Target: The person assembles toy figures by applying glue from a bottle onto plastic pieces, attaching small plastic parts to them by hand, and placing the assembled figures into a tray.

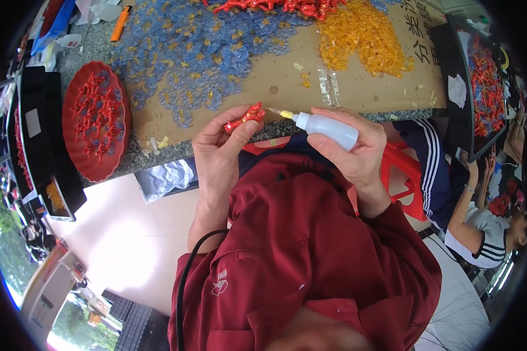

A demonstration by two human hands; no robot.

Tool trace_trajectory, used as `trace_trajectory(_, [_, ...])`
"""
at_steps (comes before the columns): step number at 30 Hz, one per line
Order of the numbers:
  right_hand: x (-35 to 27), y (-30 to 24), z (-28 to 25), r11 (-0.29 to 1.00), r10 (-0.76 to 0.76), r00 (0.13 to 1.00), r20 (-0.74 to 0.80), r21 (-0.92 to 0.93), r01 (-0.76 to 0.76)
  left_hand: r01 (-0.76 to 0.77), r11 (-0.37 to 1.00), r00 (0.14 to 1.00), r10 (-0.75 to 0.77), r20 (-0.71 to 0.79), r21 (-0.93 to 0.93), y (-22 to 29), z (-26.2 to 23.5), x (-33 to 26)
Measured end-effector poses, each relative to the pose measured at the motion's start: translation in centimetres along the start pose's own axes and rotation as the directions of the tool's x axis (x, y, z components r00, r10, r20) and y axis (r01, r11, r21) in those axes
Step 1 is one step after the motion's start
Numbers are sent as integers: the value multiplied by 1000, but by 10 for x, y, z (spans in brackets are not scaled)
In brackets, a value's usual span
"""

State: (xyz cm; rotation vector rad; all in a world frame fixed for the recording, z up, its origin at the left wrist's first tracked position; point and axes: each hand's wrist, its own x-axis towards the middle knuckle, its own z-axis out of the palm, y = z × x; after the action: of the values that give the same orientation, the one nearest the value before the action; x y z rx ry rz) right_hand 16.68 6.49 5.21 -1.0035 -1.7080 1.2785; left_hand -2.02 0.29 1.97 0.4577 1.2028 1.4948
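Pinched between the thumb and fingers of my left hand (221,140) is a small shiny red figurine (246,117) with gold marks. My right hand (357,143) is wrapped round a pale squeeze bottle (329,130) with a yellow collar and a thin nozzle. The bottle lies tilted sideways, its tip pointing left, close to the figurine; whether they touch I cannot tell. Both hands are above the near edge of the cardboard-covered table (275,82). Beyond them spread many translucent blue pieces (205,58), some with yellow bits on them.
A heap of amber pieces (363,41) and red figurines (287,6) lie at the back. At left stands a red scalloped tray (76,149) of red and blue parts, near an orange cutter (121,23). A black bin (459,64) and another person (480,231) are at right.
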Motion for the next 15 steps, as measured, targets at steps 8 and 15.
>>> trace_trajectory(8, [1,3,1,1000,1,1000,13,-10,-1,-28,999,999,27,27,41,0,4,-2])
trace_trajectory(15, [-1,1,-3,1000,-22,1000,8,-9,22,-20,999,1000,19,19,50,-2,2,0])
